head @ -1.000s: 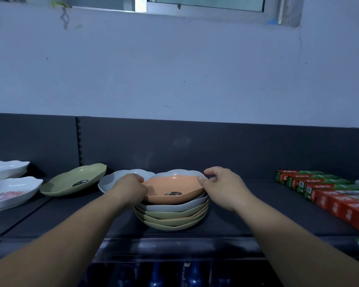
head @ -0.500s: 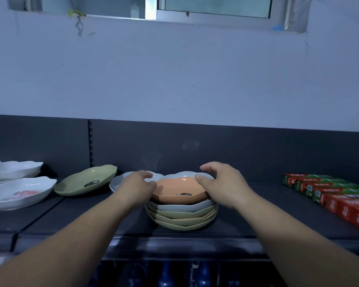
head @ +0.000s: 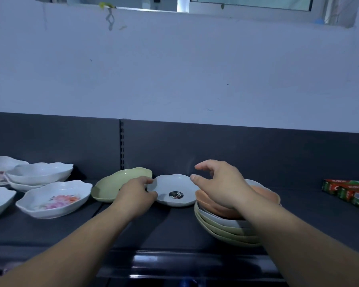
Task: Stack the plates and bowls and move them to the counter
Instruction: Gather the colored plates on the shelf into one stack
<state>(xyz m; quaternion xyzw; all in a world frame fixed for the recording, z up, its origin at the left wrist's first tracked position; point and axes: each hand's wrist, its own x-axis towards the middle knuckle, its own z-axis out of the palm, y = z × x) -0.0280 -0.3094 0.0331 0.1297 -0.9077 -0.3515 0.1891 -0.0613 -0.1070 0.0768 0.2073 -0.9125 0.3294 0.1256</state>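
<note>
1. Shelving: a dark grey flat shelf (head: 153,226) carries all the crockery, with a dark upright back panel (head: 257,152) behind it and a white wall (head: 174,69) above.
2. Task item, single: a pale blue-white round dish with a scalloped rim (head: 174,184) sits flat on the shelf at centre, towards the far side. A black round sticker (head: 176,194) is on its inner base.
3. Task item, stacked: a stack of shallow dishes (head: 226,226) stands just to the right of the pale dish, near the front edge. An orange dish (head: 266,192) is on top, a pale grey one lies under it, and green ones are below.
4. Left hand (head: 136,193): the fingers are curled at the left rim of the pale dish and grip it. The hand also covers the right end of a light green oval dish (head: 116,181), which lies tilted against the back panel.
5. Right hand (head: 222,186): it is open, with thumb and fingers spread and gently bent, and holds nothing. It hovers above the right rim of the pale dish, with the wrist over the orange dish.
6. Other items: a white oval dish with a pink flower print (head: 54,200) lies to the left, and more white dishes (head: 39,172) lie beyond it. Red and green boxes (head: 348,189) lie at the far right.
</note>
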